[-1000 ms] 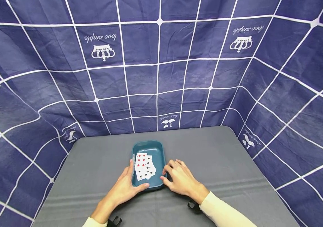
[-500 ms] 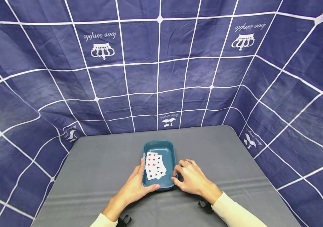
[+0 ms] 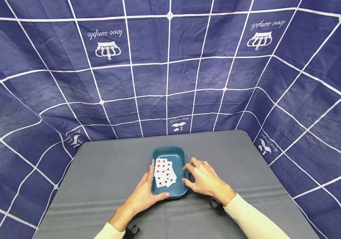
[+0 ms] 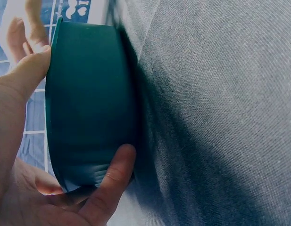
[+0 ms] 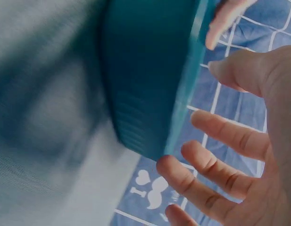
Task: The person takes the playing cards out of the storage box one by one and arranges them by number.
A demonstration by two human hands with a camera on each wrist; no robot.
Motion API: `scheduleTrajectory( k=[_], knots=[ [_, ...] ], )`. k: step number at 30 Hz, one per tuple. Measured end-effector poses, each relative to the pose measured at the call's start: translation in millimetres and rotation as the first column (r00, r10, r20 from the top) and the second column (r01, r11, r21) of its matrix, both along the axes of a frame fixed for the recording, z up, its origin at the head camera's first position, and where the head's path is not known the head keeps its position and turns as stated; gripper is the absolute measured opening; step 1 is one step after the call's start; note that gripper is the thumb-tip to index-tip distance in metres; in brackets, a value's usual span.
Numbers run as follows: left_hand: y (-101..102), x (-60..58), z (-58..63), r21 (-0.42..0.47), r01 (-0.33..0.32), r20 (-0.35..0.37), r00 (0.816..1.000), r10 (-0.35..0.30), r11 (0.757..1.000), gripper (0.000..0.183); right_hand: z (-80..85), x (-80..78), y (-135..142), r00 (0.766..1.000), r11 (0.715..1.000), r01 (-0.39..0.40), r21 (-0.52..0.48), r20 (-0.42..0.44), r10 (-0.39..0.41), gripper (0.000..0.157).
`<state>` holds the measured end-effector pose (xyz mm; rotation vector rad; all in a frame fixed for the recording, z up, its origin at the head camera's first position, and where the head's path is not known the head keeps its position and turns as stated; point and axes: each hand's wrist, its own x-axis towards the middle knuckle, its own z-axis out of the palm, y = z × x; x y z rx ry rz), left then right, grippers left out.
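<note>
A teal rectangular tray (image 3: 178,166) sits on the grey-covered table, with several playing cards (image 3: 164,172) lying overlapped face up inside it. Hearts show on the uppermost part and spades below. My left hand (image 3: 143,192) holds the tray at its near left corner, its thumb on the near rim and fingers along the left wall (image 4: 91,94). At the tray's right side hovers my right hand (image 3: 204,178); its fingers are loosely bent and spread, with nothing between them. In the right wrist view the right fingertips (image 5: 171,165) stand near the tray's rim.
Grey cloth covers the table (image 3: 116,166). A blue curtain with white grid lines (image 3: 149,79) stands behind it and along both sides. Black straps (image 3: 131,230) are on both wrists.
The tray, with the cards in it, slid to the right together with both hands, then stopped. My right fingers have since lifted and spread a little at the tray's right rim.
</note>
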<state>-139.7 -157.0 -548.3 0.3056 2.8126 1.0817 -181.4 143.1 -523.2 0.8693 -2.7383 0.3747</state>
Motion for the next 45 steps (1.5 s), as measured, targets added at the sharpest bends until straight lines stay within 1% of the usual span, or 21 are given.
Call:
scheduleTrajectory(
  k=[3,7,9,13,18,23,28,32,37,40,45],
  knots=[
    [-1,-2.0,0.8,0.001,0.001,-0.002,1.000,-0.001,1.000,0.147,12.9,-10.9,-5,1.000,0.999,-0.029,0.013,0.009,0.029,0.040],
    [-3,-4.1,2.2,0.006,-0.004,0.004,1.000,0.004,1.000,0.148,28.1,-24.8,-17,0.996,0.994,-0.090,0.059,0.032,0.088,0.046],
    [-4,-4.6,2.6,0.006,-0.006,0.004,1.000,0.006,1.000,0.147,32.4,-31.6,-25,0.992,0.989,-0.117,0.086,0.054,0.113,0.049],
    [-3,-5.1,3.4,-0.002,-0.001,0.002,1.000,0.001,1.000,0.146,39.3,-44.7,-41,0.985,0.980,-0.143,0.137,0.121,0.126,0.056],
    [-2,-5.3,5.1,0.008,0.004,0.004,1.000,-0.004,1.000,0.145,43.0,-62.8,-62,0.972,0.980,-0.147,0.136,0.204,0.118,0.063],
    [-2,-4.7,2.7,0.008,0.006,0.013,1.000,-0.007,1.000,0.145,35.4,-77.7,-79,0.959,0.978,-0.143,0.149,0.265,0.100,0.069],
    [-3,-2.8,2.6,0.009,0.011,0.015,1.000,-0.011,1.000,0.145,24.8,-86.5,-96,0.949,0.973,-0.132,0.189,0.309,0.069,0.075],
    [-4,-0.4,3.8,0.002,0.014,0.011,1.000,-0.014,1.000,0.146,16.8,-89.9,-108,0.943,0.966,-0.128,0.224,0.329,0.049,0.076],
    [-2,0.4,4.6,0.003,0.018,-0.005,1.000,-0.018,1.000,0.145,10.5,-92.3,-116,0.939,0.962,-0.102,0.252,0.343,0.010,0.079],
    [-1,-0.3,3.2,0.003,0.020,-0.014,1.000,-0.020,1.000,0.145,6.4,-94.0,-117,0.937,0.960,-0.088,0.266,0.349,-0.011,0.082],
    [0,-1.2,-2.5,-0.005,0.028,-0.009,1.000,-0.028,1.000,0.146,-1.1,-95.5,-117,0.932,0.956,-0.076,0.285,0.360,-0.033,0.085]
  ],
)
